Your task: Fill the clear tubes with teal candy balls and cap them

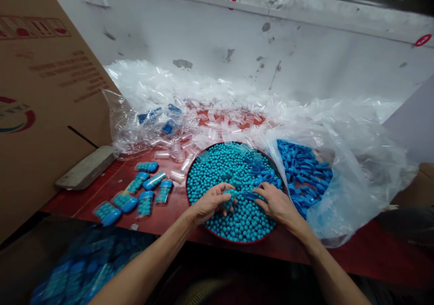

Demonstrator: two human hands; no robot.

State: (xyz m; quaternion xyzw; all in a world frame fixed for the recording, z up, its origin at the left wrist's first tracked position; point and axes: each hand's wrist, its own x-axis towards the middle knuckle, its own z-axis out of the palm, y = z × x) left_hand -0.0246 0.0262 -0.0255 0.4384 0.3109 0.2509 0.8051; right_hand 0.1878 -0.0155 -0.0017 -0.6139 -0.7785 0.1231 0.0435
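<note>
A round tray (187, 192) with a dark red rim is filled with small teal balls (217, 164). Over its middle, my left hand (213, 201) is closed around a small clear container (229, 198) with teal balls in it. To the right, my right hand (273, 201) pinches a blue cap (250, 196) just above the balls, pointing toward the container but apart from it. More blue caps (266, 173) lie on the balls at the tray's upper right. Left of the tray, several filled, capped containers (145, 203) rest on the red table.
A clear plastic bag (352, 173) of blue caps (301, 173) lies right of the tray. Empty clear containers (212, 135) are heaped behind it, up to a white wall (203, 38). A cardboard box (50, 92) and grey block (86, 167) stand left. Filled containers (77, 273) lie below the table edge.
</note>
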